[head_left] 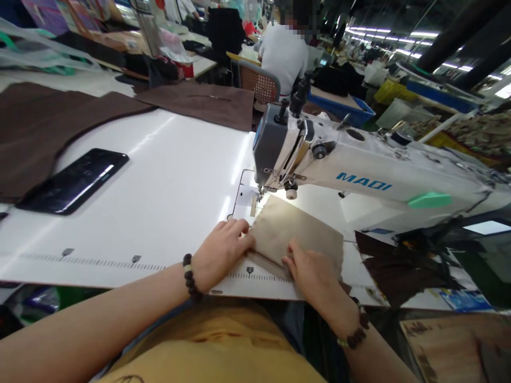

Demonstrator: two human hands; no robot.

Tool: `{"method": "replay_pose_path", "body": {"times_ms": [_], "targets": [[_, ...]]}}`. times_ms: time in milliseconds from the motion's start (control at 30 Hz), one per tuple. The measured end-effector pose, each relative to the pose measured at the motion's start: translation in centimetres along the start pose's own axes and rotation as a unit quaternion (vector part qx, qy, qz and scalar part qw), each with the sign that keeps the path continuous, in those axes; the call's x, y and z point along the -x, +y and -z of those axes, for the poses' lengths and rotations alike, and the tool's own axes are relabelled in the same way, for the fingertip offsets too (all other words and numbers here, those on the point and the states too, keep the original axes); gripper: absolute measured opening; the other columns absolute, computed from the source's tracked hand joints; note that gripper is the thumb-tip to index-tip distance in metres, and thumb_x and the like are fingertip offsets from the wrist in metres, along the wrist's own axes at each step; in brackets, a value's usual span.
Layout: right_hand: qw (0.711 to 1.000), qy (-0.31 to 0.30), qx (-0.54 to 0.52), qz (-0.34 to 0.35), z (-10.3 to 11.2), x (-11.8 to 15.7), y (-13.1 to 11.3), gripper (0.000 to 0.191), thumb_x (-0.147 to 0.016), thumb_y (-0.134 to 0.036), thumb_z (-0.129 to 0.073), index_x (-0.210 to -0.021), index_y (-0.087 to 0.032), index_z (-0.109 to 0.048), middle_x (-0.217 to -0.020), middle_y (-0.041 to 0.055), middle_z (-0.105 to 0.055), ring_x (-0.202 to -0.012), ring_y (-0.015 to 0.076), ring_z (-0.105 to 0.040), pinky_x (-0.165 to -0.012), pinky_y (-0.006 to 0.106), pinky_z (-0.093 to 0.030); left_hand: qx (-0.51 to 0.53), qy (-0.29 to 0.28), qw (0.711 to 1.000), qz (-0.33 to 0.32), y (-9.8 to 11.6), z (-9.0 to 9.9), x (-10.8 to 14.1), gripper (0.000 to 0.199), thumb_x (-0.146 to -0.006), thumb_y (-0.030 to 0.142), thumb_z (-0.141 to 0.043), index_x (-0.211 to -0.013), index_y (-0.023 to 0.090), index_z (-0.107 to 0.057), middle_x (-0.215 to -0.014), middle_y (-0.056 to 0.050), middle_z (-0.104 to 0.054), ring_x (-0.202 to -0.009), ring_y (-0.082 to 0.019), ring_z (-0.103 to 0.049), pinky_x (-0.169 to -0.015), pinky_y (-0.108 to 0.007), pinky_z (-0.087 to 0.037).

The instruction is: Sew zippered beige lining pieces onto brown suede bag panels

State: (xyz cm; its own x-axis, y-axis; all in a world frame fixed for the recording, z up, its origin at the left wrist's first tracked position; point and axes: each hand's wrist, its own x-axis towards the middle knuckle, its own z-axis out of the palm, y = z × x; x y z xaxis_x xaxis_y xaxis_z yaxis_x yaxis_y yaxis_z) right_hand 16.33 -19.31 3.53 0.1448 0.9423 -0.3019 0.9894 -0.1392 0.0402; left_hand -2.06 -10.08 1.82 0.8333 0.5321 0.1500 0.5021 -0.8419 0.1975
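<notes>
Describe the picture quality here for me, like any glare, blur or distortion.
In the head view, glare streaks the white tabletop and glints off the phone; bright light under the sewing machine washes the near corner of the tan fabric; wide-angle stretching toward the edges; background softer than the fabric; a pixelated patch covers a co-worker's head.

Beige panel point(303, 226): cloth, matt, smooth face. Surface point(171, 197): white, smooth, glossy, with streaked reflections. Sewing machine point(351, 173): pale, smooth casing; bright metal fittings at the head end. Phone point(75, 181): black, glass-like, highly reflective face. Brown panel point(215, 103): cloth, matt. Bracelet point(188, 274): dark beads, matt. Bin point(361, 113): blue plastic.
</notes>
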Motion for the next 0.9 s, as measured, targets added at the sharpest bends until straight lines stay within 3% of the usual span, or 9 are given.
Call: {"method": "replay_pose_path", "body": {"times_ms": [67, 133, 233, 333, 567, 733, 900], "targets": [[0.999, 0.003, 0.018, 0.046, 0.0, 0.3, -0.4, 0.034, -0.088, -0.019, -0.041, -0.121, -0.026, -0.042, -0.071, 0.0024, -0.064, -0.06, 0.019, -0.062, -0.048, 0.024, -0.036, -0.044, 0.003, 0.996, -0.072, -0.2, 0.1, 0.1, 0.015, -0.087, 0.018, -0.047, -0.097, 0.018, -0.058, -0.099, -0.006, -0.053, -0.088, -0.02, -0.049, -0.078, -0.035, -0.039], [0.994, 0.031, 0.034, 0.096, 0.2, 0.2, -0.7, 0.048, -0.085, -0.015, -0.043, -0.129, -0.032, -0.034, -0.077, 0.003, -0.063, -0.06, 0.0179, -0.061, -0.051, 0.026, -0.041, -0.083, -0.003, 0.991, -0.107, -0.7, 0.3, -0.3, 0.021, -0.089, 0.018, -0.043, -0.106, 0.016, -0.055, -0.103, -0.007, -0.054, -0.09, -0.02, -0.048, -0.081, -0.035, -0.038], [0.98, 0.104, 0.019, 0.171, 0.7, -0.8, -1.0, 0.049, -0.081, -0.021, -0.052, -0.129, -0.026, -0.04, -0.11, 0.0104, -0.056, -0.095, 0.0243, -0.057, -0.079, 0.041, -0.047, -0.11, -0.008, 0.986, -0.125, -1.7, 0.2, -1.8, 0.024, -0.091, 0.018, -0.038, -0.11, 0.014, -0.053, -0.11, -0.007, -0.054, -0.096, -0.021, -0.047, -0.085, -0.035, -0.037], [0.965, 0.108, -0.043, 0.235, 0.2, -2.0, -1.0, 0.057, -0.08, -0.026, -0.054, -0.133, -0.018, -0.035, -0.14, 0.0098, -0.031, -0.127, 0.0259, -0.03, -0.102, 0.05, -0.03, -0.097, -0.012, 0.985, -0.145, -2.2, -0.4, -2.8, 0.024, -0.091, 0.02, -0.04, -0.108, 0.012, -0.055, -0.11, -0.006, -0.057, -0.099, -0.02, -0.047, -0.089, -0.034, -0.035], [0.969, 0.1, -0.068, 0.217, -2.4, -2.4, -0.9, 0.053, -0.086, -0.024, -0.04, -0.137, -0.018, -0.026, -0.145, 0.0034, -0.016, -0.134, 0.0212, -0.014, -0.107, 0.053, -0.018, -0.044, 0.028, 0.993, -0.107, -1.5, -1.5, -2.1, 0.031, -0.089, 0.019, -0.043, -0.118, 0.011, -0.049, -0.121, -0.007, -0.052, -0.109, -0.02, -0.044, -0.099, -0.035, -0.027], [0.972, 0.111, -0.073, 0.193, -1.7, -4.8, -0.8, 0.052, -0.087, -0.026, -0.038, -0.137, -0.016, -0.027, -0.145, 0.0066, -0.018, -0.134, 0.0216, -0.015, -0.105, 0.053, -0.021, -0.078, 0.012, 0.995, -0.065, -2.7, -1.6, -4.0, 0.035, -0.088, 0.031, -0.047, -0.116, 0.009, -0.051, -0.116, -0.01, -0.053, -0.112, -0.022, -0.043, -0.098, -0.036, -0.029], [0.97, 0.127, -0.085, 0.191, -0.7, -7.7, -1.1, 0.05, -0.089, -0.026, -0.034, -0.135, -0.01, -0.028, -0.145, 0.0086, -0.017, -0.134, 0.0195, -0.015, -0.105, 0.05, -0.023, -0.116, 0.007, 0.993, -0.036, -4.1, -1.3, -5.9, 0.033, -0.086, 0.036, -0.051, -0.099, 0.008, -0.06, -0.111, -0.01, -0.056, -0.11, -0.024, -0.045, -0.096, -0.035, -0.031]]}}
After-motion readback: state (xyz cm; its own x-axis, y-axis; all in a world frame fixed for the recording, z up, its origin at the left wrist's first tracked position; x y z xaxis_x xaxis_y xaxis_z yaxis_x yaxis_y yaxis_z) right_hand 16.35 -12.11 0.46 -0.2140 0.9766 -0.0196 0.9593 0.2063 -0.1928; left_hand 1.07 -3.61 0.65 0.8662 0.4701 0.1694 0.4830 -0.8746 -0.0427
